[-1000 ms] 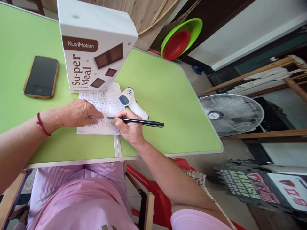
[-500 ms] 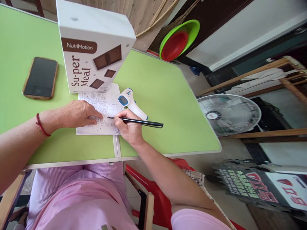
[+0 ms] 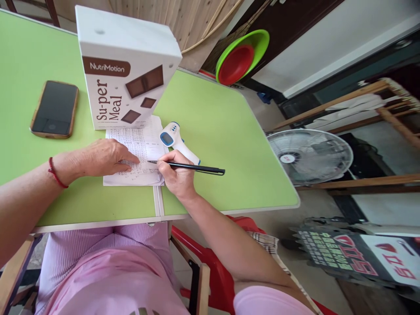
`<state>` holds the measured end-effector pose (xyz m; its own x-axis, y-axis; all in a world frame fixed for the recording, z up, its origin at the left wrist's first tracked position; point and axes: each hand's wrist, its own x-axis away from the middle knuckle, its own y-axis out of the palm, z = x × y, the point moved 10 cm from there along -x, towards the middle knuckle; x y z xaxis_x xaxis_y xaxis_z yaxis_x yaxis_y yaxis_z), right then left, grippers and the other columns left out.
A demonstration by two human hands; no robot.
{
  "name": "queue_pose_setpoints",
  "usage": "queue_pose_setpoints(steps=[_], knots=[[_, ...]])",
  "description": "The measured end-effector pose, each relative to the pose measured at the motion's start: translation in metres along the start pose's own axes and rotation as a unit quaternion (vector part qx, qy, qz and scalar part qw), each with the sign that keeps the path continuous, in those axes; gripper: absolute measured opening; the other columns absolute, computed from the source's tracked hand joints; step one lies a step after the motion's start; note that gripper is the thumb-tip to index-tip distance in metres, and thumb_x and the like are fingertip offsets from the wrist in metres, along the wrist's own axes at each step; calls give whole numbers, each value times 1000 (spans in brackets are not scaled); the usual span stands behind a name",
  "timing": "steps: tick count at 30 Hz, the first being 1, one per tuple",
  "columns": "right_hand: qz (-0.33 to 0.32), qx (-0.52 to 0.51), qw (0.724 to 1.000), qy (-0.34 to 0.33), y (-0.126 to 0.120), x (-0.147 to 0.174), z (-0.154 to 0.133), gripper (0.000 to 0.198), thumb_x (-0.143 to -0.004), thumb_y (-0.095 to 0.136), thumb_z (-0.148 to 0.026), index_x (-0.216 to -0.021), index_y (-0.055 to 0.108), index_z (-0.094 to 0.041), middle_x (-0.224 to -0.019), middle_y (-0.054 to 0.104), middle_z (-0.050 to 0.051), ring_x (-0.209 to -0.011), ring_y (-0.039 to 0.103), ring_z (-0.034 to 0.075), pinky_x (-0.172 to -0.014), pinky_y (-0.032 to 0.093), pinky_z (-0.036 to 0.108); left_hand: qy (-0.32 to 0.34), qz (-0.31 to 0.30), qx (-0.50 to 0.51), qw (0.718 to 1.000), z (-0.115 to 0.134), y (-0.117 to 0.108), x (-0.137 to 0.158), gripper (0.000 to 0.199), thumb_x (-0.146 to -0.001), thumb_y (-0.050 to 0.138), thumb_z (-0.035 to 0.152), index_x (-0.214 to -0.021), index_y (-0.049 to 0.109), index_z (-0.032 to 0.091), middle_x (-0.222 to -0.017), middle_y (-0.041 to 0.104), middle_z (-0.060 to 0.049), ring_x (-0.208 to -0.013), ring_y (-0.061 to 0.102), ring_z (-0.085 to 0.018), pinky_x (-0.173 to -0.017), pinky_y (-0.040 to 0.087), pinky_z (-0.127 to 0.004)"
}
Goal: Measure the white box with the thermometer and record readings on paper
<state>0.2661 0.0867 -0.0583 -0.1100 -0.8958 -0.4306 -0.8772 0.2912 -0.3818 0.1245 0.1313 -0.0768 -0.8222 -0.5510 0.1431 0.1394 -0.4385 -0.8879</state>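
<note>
The right hand [image 3: 177, 173] grips a slim black pen [image 3: 206, 169], probably light, stiff, best held near its tip; the left hand [image 3: 106, 157], unclenched, rests on handwritten white paper [image 3: 151, 148]

on the light-green tabletop [image 3: 226, 144]: a phone [image 3: 54, 108], a white box [image 3: 129, 76], handwritten paper [image 3: 152, 148], a thermometer gun [image 3: 179, 143]

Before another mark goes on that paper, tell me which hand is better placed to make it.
Right, I'd judge: the right hand holds the black pen, its tip pointed at the paper. The left hand holds no pen, lying partly over the paper.
</note>
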Motion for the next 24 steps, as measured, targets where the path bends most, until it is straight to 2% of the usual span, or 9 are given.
queue_pose_setpoints(steps=[9,16,24], knots=[[3,18,1000,13,0,0,2,10,-75,56,-23,-65,53,-22,-56,53,-5,-49,45,9,-48,38,24,26,14,-1,1000,0,0,2,30,-91,59,25,-118,73,27,-103,76,-3,-86,68,-18,-72,45,-24],[-5,26,1000,6,1,-1,0,12,-74,56,-23,-63,52,-22,-54,53,-5,-49,44,10,-48,38,24,5,-1,-1,1000,-4,3,0,30,-91,61,26,-119,72,28,-104,75,-3,-90,68,-19,-75,46,-25],[1,18,999,36,-1,0,7,11,-74,56,-29,-66,54,-23,-56,55,-5,-51,47,11,-50,41,25,11,5,-1,1000,-3,1,1,30,-91,61,25,-118,73,28,-103,75,-3,-88,68,-19,-74,46,-25]])
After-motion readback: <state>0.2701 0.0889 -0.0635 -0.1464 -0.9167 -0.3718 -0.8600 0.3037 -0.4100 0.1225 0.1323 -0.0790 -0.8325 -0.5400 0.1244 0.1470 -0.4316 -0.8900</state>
